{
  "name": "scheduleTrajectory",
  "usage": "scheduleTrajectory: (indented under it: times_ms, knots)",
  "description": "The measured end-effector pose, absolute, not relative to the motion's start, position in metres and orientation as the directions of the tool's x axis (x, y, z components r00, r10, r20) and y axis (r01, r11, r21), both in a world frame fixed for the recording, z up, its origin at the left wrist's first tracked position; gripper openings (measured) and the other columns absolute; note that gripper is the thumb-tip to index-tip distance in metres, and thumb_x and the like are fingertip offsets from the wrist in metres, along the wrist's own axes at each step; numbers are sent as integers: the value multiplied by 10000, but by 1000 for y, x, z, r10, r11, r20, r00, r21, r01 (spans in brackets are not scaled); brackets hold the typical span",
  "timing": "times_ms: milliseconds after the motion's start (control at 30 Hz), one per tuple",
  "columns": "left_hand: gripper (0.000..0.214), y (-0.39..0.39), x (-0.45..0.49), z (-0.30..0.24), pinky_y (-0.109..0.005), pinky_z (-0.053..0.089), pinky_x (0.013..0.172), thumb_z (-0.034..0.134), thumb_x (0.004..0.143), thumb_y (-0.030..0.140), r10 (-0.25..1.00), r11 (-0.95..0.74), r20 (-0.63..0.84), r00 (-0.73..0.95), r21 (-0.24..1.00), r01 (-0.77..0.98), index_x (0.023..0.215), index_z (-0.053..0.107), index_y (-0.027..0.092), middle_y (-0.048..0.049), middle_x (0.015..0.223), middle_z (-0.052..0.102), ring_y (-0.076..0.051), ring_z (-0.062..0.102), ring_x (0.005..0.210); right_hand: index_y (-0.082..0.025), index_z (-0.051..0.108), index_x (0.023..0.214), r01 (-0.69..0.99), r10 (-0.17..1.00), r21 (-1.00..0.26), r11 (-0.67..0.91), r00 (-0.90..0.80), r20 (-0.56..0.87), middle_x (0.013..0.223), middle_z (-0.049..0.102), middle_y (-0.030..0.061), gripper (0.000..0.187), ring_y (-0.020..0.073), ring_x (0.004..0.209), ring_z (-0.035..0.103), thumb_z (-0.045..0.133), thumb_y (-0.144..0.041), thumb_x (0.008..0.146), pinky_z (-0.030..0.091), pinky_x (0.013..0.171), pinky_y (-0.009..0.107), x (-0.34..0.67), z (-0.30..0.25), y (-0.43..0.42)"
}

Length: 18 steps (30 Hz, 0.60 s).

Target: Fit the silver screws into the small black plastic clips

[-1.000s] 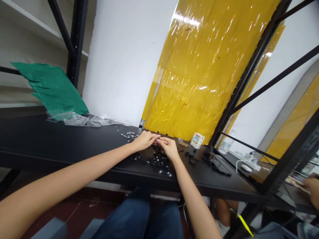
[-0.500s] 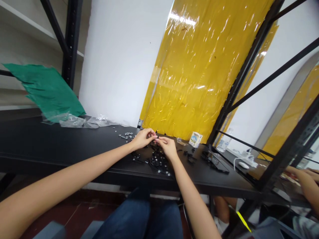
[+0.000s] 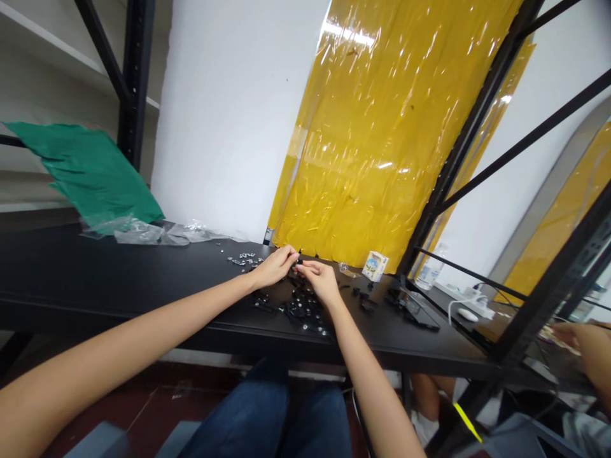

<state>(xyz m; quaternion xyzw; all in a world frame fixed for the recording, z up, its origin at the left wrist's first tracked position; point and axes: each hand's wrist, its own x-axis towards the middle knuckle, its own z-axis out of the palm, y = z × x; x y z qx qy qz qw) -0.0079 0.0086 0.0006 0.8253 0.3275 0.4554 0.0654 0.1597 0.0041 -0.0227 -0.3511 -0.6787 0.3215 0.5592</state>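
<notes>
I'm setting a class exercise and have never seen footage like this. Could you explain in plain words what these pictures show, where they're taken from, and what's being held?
These come from one camera worn on a person's head, looking forward and down, so the two bare forearms are the wearer's own; no machine is involved. The left hand and right hand meet above a black tabletop, and their fingers appear to hold a tiny black part. Nearby lie small black parts and small silver metal pieces. Farther left is a crumpled clear plastic bag. At far right, a co-worker's hand shows.
</notes>
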Motion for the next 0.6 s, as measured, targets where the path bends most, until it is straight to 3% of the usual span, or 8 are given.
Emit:
scheduleTrajectory:
  times_ms: [133,267,600]
  knots:
    - [323,6,-9,4,-305,423,704,308,922,395,595,-770,728,342,395,501,774,509,190,-19,736,571,-168,539,721,-149,698,896,77,846,-845,530,-111,521,805,745,70,359,230,801,702,713,-413,652,537,802,348,160,-22,5]
    - [253,2,-10,7,-282,434,677,454,867,419,555,-798,766,324,380,468,865,542,182,-14,764,591,-154,547,702,-147,701,889,67,850,-849,524,-98,517,797,745,66,364,223,786,701,718,-413,642,538,788,337,161,-21,4]
    - [243,19,-10,-3,-299,475,699,486,834,421,623,-781,698,353,540,313,867,521,183,-23,813,610,-152,578,712,-146,700,905,102,854,-848,520,-98,511,803,745,69,381,220,779,701,714,-421,642,532,803,345,161,-21,7]
